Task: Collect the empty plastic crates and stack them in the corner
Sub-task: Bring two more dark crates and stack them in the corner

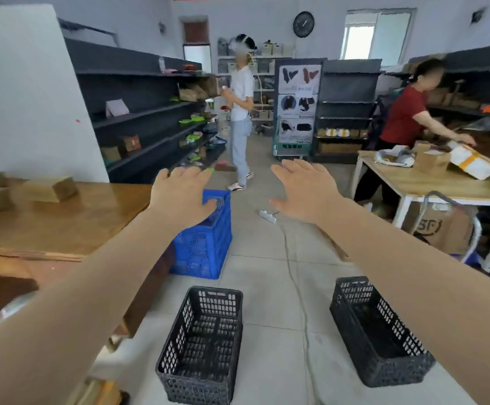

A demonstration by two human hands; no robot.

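Observation:
Two empty black perforated crates stand on the tiled floor near me: one crate (201,346) at the lower centre and a second crate (379,331) at the lower right. A taller blue crate (205,244) stands farther off beside the wooden counter. Both my arms stretch forward above the floor. My left hand (183,194) hovers with fingers straight over the blue crate's near rim, and I cannot tell whether it touches. My right hand (305,190) is spread open in the air, holding nothing.
A wooden counter (62,220) with cardboard boxes lies to the left. A light table (430,185) with parcels stands at the right, where a person in red works. Another person stands in the aisle between dark shelves. A white power strip (268,216) and cable lie on the floor.

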